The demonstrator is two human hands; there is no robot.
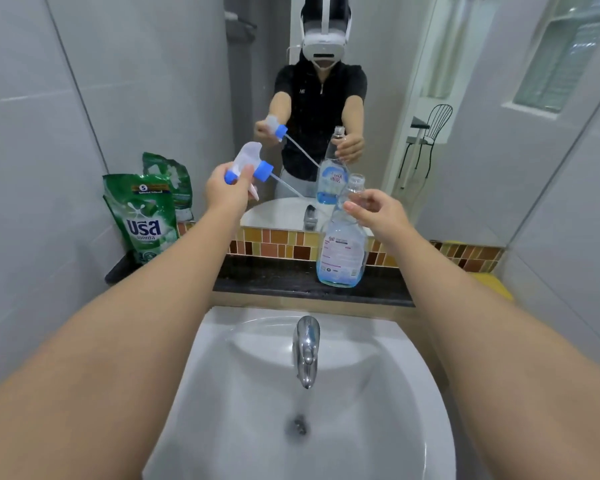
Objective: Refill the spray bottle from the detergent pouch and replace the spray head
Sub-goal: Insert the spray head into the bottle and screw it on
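Note:
A clear spray bottle (342,252) stands upright on the dark counter ledge (274,278), its neck uncapped and a little blue liquid at its bottom. My right hand (378,211) holds the bottle at its neck. My left hand (227,190) grips the white and blue spray head (252,164), lifted off to the left of the bottle. Its thin dip tube (288,187) slants down toward the bottle and is out of it. A green detergent pouch (142,216) stands at the ledge's left end against the wall.
A white sink (222,393) with a chrome tap (305,351) lies below the ledge. Behind the ledge a mirror (326,81) reflects the person, bottle and pouch. A mosaic tile strip (278,242) runs under the mirror. Grey tiled walls close in on both sides.

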